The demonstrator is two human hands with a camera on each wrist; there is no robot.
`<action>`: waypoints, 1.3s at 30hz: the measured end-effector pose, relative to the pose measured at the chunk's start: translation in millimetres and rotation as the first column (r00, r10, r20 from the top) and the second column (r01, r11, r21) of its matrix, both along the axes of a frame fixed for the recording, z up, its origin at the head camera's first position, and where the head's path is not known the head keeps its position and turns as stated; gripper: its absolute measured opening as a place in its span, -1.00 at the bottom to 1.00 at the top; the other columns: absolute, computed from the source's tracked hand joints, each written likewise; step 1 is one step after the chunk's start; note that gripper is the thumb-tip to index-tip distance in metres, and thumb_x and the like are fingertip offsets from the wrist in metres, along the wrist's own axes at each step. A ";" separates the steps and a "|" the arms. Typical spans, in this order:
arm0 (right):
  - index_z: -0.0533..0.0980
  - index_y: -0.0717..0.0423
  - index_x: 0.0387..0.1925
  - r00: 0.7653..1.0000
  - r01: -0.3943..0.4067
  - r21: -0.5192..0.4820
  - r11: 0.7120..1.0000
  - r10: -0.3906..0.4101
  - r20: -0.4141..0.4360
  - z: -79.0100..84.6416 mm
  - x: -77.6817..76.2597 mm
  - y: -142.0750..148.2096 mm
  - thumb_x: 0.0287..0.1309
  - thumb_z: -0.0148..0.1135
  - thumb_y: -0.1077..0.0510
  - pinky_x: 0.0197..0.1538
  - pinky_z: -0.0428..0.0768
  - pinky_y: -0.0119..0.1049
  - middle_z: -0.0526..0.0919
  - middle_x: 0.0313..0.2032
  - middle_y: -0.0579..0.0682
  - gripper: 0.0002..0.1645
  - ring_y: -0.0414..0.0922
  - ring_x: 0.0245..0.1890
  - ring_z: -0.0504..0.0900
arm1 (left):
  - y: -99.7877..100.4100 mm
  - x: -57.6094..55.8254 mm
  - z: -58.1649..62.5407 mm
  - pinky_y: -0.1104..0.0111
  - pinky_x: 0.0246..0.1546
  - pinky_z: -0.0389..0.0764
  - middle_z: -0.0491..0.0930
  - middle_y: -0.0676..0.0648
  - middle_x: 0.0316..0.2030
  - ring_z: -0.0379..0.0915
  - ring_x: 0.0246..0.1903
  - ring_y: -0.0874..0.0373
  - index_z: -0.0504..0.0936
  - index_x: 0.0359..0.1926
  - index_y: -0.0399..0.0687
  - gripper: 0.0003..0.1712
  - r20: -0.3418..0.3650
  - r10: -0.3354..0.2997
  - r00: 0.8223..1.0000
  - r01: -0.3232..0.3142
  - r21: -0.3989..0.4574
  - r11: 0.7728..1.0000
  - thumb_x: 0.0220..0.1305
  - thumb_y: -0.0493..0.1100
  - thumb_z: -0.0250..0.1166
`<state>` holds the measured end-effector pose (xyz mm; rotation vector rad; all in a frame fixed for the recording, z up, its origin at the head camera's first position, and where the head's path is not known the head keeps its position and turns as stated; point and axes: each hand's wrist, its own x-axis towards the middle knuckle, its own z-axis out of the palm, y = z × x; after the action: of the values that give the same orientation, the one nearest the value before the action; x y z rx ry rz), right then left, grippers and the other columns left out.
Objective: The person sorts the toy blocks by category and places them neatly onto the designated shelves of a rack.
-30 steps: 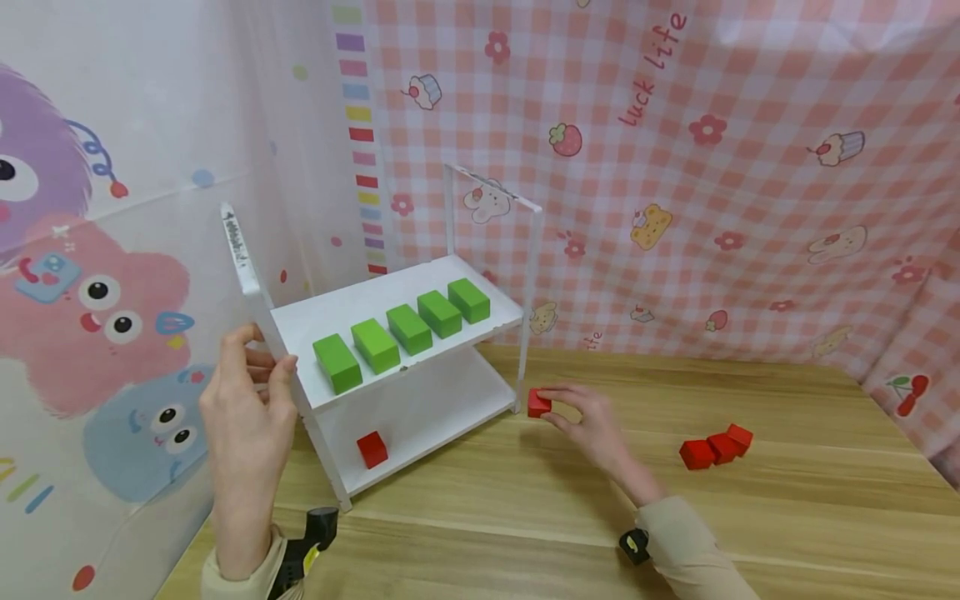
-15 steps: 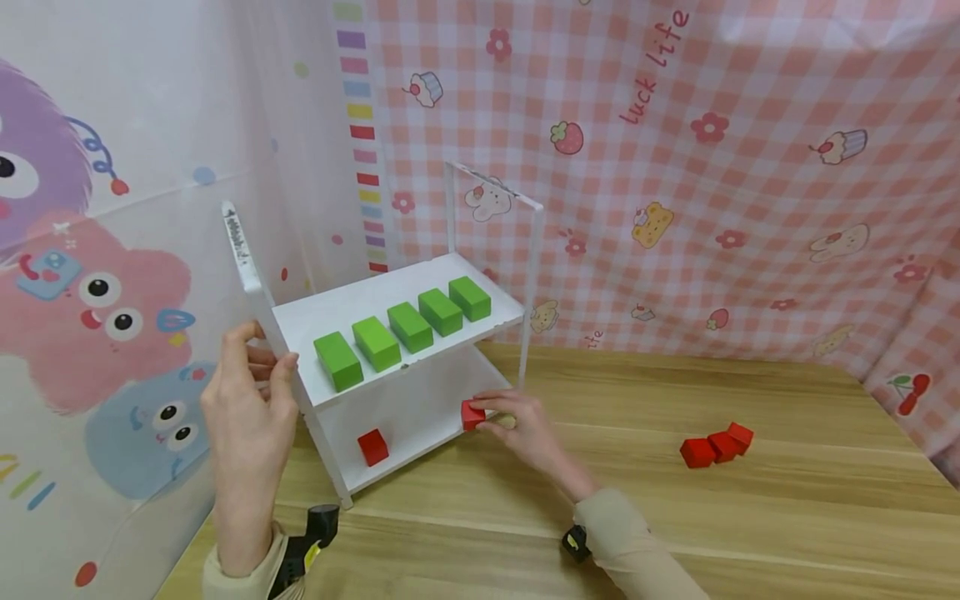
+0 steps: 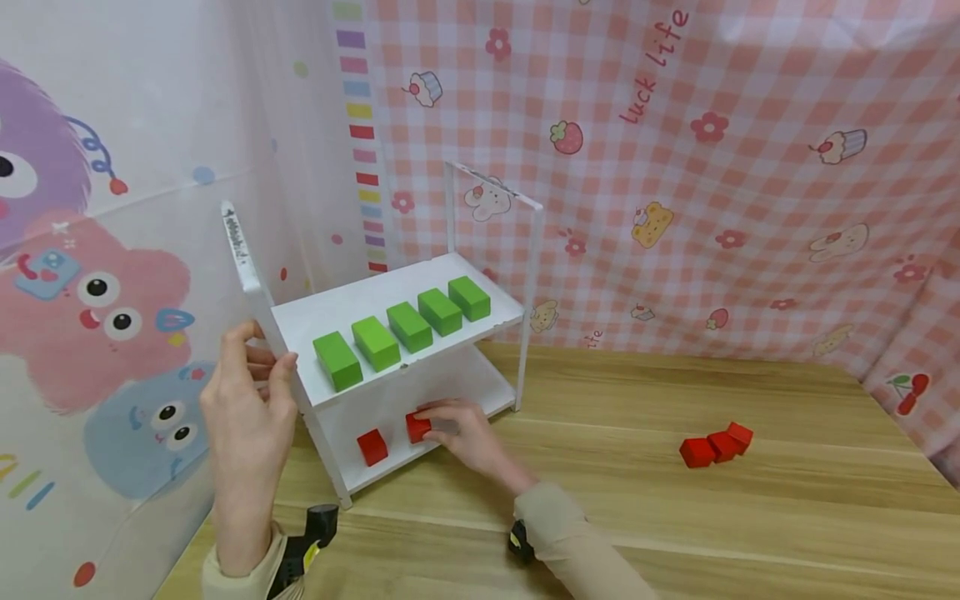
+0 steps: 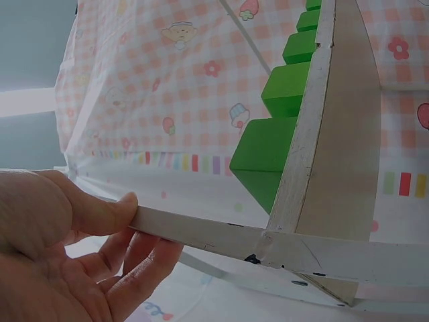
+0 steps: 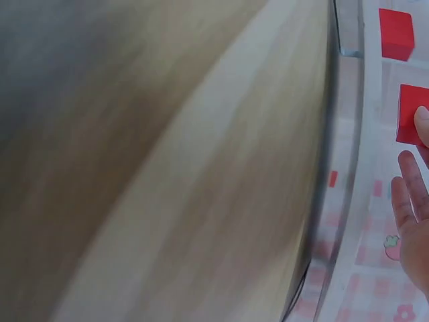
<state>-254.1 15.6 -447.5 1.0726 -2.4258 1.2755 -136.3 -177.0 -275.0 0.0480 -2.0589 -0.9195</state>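
My left hand (image 3: 251,417) grips the left upright of a white two-tier shelf (image 3: 442,379), thumb on one side and fingers on the other; the left wrist view shows this hold on the upright (image 4: 194,231). Over the lower tier, my right hand (image 3: 468,437) pinches a red block (image 3: 417,427) between thumb and fingers. Just left of it a second red block (image 3: 372,447) lies on that tier, also visible in the right wrist view as a red block (image 5: 397,33). Several green blocks (image 3: 410,327) stand in a spaced row on the upper tier.
On the wooden table (image 3: 810,517), several red blocks (image 3: 722,448) lie touching in a line to the right. A pink checked cloth (image 3: 637,175) hangs behind, and a white cartoon cloth (image 3: 97,300) is at the left.
My right hand has carried the red block leftward from beside the shelf's right leg to over the lower tier, near the other red block. The left hand has kept its hold.
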 end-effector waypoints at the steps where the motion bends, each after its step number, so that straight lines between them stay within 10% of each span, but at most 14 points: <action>1: 0.66 0.15 -0.13 1.000 -0.002 0.001 1.000 0.002 0.008 -0.4 -0.4 -2.3 -0.01 0.38 0.28 0.18 0.53 -0.23 0.69 -0.02 0.05 -0.68 -0.04 0.07 0.61 | 0.0 0.0 0.0 0.94 -0.37 0.19 0.54 -0.37 -0.32 0.53 -0.33 -0.23 0.38 0.05 -0.37 -0.64 0.002 0.000 1.000 0.000 0.000 1.000 0.24 -0.40 0.19; 16: 0.63 0.13 -0.05 0.989 0.009 0.070 0.998 -0.019 0.146 -1.9 -0.8 -21.5 0.07 0.29 0.34 0.11 0.55 -0.42 0.65 0.04 0.03 -0.66 -0.08 0.10 0.58 | -0.2 -0.3 -0.7 0.94 -0.36 0.19 0.54 -0.37 -0.30 0.53 -0.31 -0.23 0.37 0.08 -0.36 -0.62 0.013 -0.001 1.000 0.001 0.003 1.000 0.25 -0.39 0.18; 39: 0.60 0.18 -0.03 0.993 0.009 0.007 1.000 -0.010 0.115 5.1 2.9 -1.3 0.18 0.22 0.29 0.11 0.59 -0.26 0.65 0.02 0.07 -0.70 -0.03 0.08 0.59 | 0.1 -0.3 -1.0 0.95 -0.36 0.17 0.54 -0.37 -0.31 0.53 -0.31 -0.23 0.37 0.07 -0.36 -0.62 0.012 0.001 1.000 -0.001 -0.002 1.000 0.25 -0.39 0.18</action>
<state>-251.3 14.3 -442.4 1.0142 -2.5164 1.3634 -136.6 -176.9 -276.0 0.0530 -2.0705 -0.9181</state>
